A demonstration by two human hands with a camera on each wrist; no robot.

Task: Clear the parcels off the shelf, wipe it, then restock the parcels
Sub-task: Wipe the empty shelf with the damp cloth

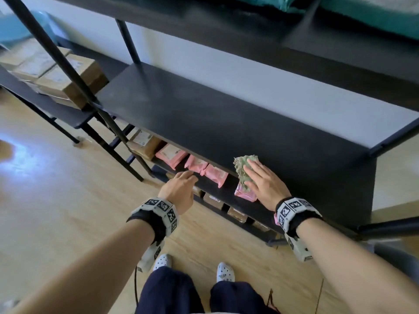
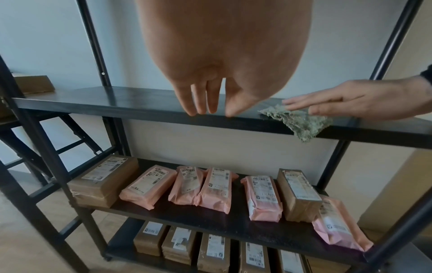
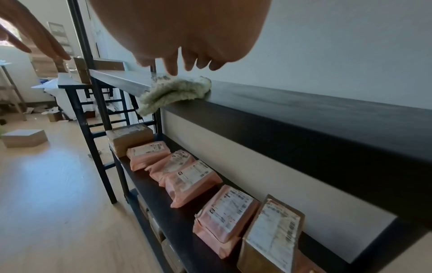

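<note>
The black shelf [image 1: 204, 118] in front of me lies bare of parcels. A green-grey cloth [image 1: 243, 171] sits at its front edge, partly hanging over. My right hand [image 1: 260, 182] lies flat on the cloth [image 2: 301, 120] with straight fingers, pressing it onto the board [image 3: 304, 114]. My left hand [image 1: 181, 184] hovers before the shelf's front edge, left of the cloth, with relaxed fingers [image 2: 201, 103] holding nothing. Pink parcels [image 2: 210, 188] and brown boxes [image 2: 297, 195] lie in a row on the shelf below.
Brown boxes [image 1: 63, 80] are stacked on a neighbouring black shelf at the left. More boxes [image 2: 210, 251] fill the lowest shelf. A slanted black upright [image 1: 68, 71] crosses the left side. A teal parcel [image 1: 362, 10] lies on the top shelf. A cardboard box [image 3: 24, 140] stands on the wooden floor.
</note>
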